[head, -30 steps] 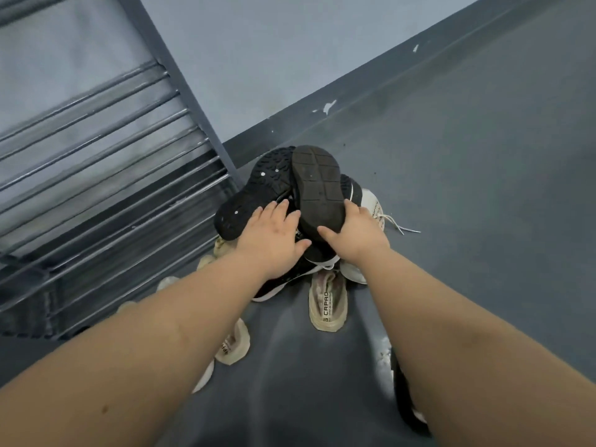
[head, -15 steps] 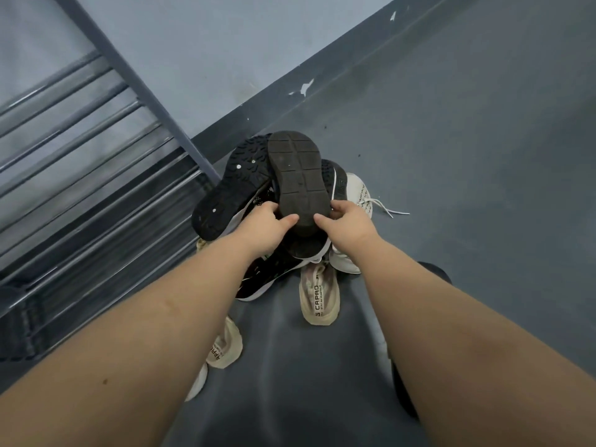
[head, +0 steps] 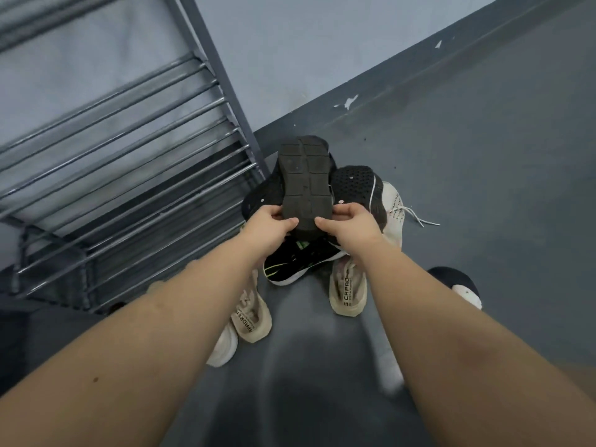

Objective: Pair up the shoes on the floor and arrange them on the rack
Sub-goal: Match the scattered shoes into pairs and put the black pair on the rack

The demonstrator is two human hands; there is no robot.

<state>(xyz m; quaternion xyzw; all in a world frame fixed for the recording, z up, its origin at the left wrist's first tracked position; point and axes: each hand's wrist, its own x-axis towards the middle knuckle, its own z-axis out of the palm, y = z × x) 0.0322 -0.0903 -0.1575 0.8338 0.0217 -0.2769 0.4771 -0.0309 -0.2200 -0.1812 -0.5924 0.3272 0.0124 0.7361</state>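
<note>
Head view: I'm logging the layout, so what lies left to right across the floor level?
Metal rack → left beige shoe → black shoe held sole-up → right beige shoe → white laced shoe.

Grey corner of a room, seen from above

A dark grey floor (head: 483, 188) is spreading from the centre out to three and six o'clock, catching a soft sheen low in the view; a pale blue-grey wall (head: 306, 43) is filling twelve o'clock, and a darker skirting band (head: 403, 82) is running diagonally from the centre up to two o'clock, showing small white chips in its paint; even, dim light is falling across everything, casting no hard shadows
</note>
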